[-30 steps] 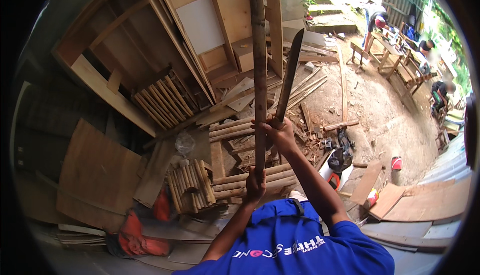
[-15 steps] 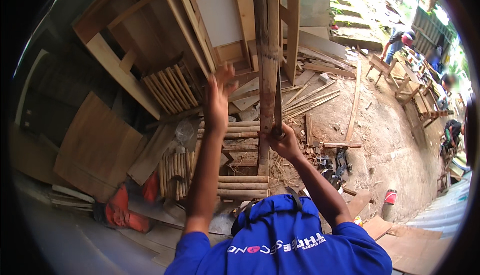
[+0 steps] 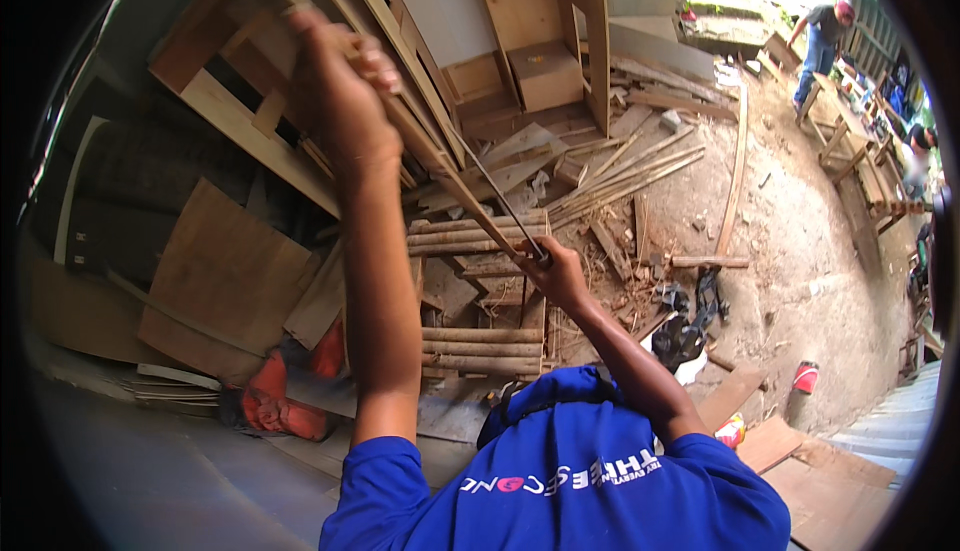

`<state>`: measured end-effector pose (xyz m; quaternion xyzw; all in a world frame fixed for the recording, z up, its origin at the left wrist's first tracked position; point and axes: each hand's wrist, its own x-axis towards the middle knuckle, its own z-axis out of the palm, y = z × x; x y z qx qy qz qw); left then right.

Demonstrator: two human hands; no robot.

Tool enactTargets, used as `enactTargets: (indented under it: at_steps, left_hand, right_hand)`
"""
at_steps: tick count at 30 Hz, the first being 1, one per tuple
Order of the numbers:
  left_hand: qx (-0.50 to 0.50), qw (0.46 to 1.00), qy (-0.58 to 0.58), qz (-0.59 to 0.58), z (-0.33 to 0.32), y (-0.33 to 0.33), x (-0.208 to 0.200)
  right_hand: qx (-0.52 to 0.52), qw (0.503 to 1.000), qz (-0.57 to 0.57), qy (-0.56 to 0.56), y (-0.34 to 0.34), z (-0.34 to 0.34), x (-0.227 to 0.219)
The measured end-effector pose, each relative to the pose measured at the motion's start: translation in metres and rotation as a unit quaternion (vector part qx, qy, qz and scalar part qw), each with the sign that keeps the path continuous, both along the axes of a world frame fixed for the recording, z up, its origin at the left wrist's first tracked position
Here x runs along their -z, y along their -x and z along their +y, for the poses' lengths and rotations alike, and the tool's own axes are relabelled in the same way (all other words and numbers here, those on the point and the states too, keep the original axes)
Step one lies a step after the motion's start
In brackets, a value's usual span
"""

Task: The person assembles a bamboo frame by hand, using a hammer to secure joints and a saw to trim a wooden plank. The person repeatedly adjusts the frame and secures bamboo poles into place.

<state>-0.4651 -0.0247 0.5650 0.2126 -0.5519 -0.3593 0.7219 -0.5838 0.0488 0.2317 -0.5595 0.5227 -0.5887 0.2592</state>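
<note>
My left hand, raised at upper left and smeared by motion, has its fingers curled round a long bamboo pole. The pole slants from the top left down to my right hand, near the middle. That hand is closed on the low end of a long, thin dark blade, whose handle is mostly covered by the fingers. Its fingertips also touch the pole's lower end. Below both stands a low bamboo-slat frame, with shavings and strips on the ground beside it.
Wooden cabinet frames stand ahead, with a brown box inside. Loose strips and scraps litter the dirt floor. Plywood sheets lean at left. A red can stands at right. A person is by a wooden bench far right.
The bamboo pole has swung from upright to slanting up left. My left hand has gone up and left and closed on it. My right hand still holds the blade, now tilted left.
</note>
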Motion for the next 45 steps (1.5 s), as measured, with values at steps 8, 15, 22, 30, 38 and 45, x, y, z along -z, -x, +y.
enactTargets:
  at_steps: [8, 15, 22, 30, 38, 45]
  left_hand:
    - [-0.054, 0.996, 0.060, 0.028, 0.024, -0.040, 0.009]
    - [-0.075, 0.992, 0.068, 0.081, 0.051, -0.046, 0.014]
    - [-0.030, 0.994, 0.087, 0.058, 0.065, -0.060, 0.018]
    - [0.014, 0.994, 0.092, 0.058, 0.061, -0.089, 0.021]
    - [0.058, 0.994, 0.075, 0.054, 0.070, -0.106, 0.023]
    - [0.084, 0.992, 0.058, 0.073, 0.057, -0.125, 0.021]
  right_hand:
    - [-0.177, 0.972, -0.104, -0.115, -0.027, 0.081, -0.099]
    - [-0.150, 0.929, -0.048, -0.335, -0.024, 0.079, -0.099]
    - [-0.173, 0.915, -0.017, -0.365, -0.007, 0.073, -0.057]
    - [-0.190, 0.948, 0.001, -0.255, 0.005, 0.080, 0.005]
    - [-0.172, 0.901, 0.050, -0.396, 0.035, 0.081, 0.085]
    - [-0.154, 0.898, 0.041, -0.410, 0.031, 0.088, 0.128]
